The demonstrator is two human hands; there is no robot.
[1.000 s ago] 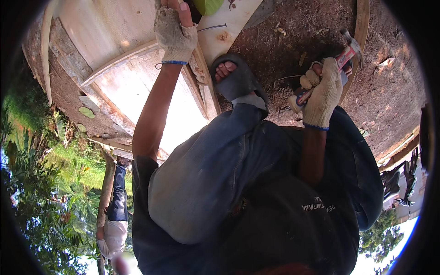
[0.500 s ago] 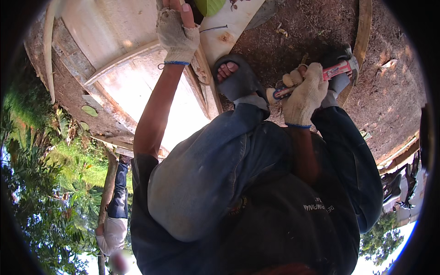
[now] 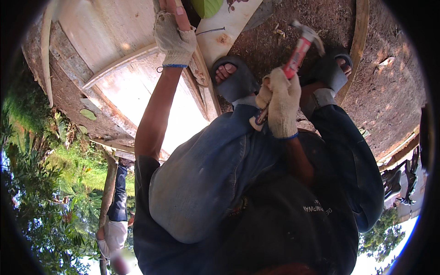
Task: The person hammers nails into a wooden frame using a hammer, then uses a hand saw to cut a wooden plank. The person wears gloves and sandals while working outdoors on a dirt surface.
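Note:
My right hand [image 3: 283,103], in a pale knitted work glove, is closed round the handle of a claw hammer [image 3: 298,55]. Its red shaft slants up and right, and the metal head sits above my fist between my feet. The handle's butt pokes out below. My left hand [image 3: 175,41], in a matching fingertip-less glove, reaches to the top edge over pale boards [image 3: 101,27]. Thumb and fingers lie close together there; the fingertips are cut off, and what they pinch cannot be made out. A bent nail [image 3: 211,31] lies beside this hand on a pale board [image 3: 219,46].
My sandalled left foot [image 3: 227,73] and right foot [image 3: 337,68] stand on brown soil [image 3: 256,48]. A curved-looking wooden strip [image 3: 360,41] runs along the right. A green leaf [image 3: 206,7] hangs by my left hand. Another person [image 3: 117,224] stands among plants at lower left.
The hammer has swung from lying nearly level by my right foot to pointing upward, and my right hand has moved left with it. My left hand has shifted slightly left.

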